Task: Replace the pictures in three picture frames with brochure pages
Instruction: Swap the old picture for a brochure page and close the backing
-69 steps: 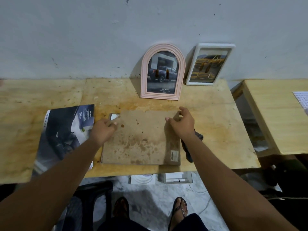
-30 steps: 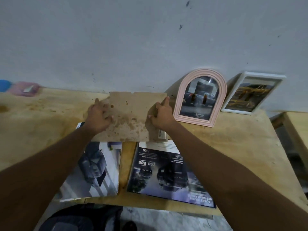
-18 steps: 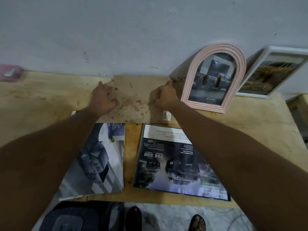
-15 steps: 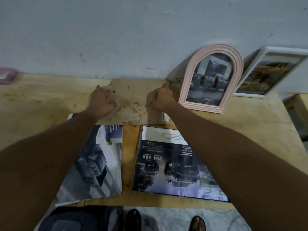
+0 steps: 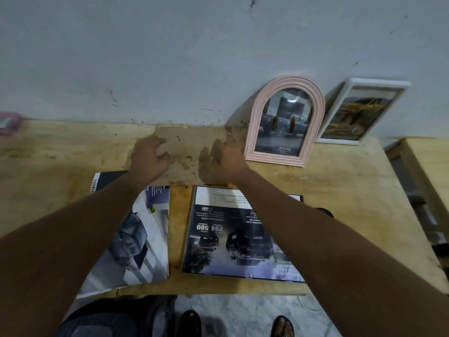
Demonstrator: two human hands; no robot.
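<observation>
Backing board (image 5: 192, 152): is lying flat at the table's (image 5: 340, 190) far edge (stained brown), just left of the pink frame (image 5: 255, 132).
Left hand (image 5: 150, 159): is resting on its left end, fingers loosely bent; grip unclear.
Right hand (image 5: 226, 159): is touching its right end, fingers relaxed.

On the table (image 5: 340, 190), far edge, against the wall (image 5: 170, 57): backing board (image 5: 192, 152) beneath left hand (image 5: 150, 159) and right hand (image 5: 226, 159). Just right of it, arched frame (image 5: 286, 122), then rectangular frame (image 5: 359, 113), both leaning on the wall. Nearer, side by side: brochure (image 5: 136, 239) left, loose page (image 5: 233, 239) right.
</observation>
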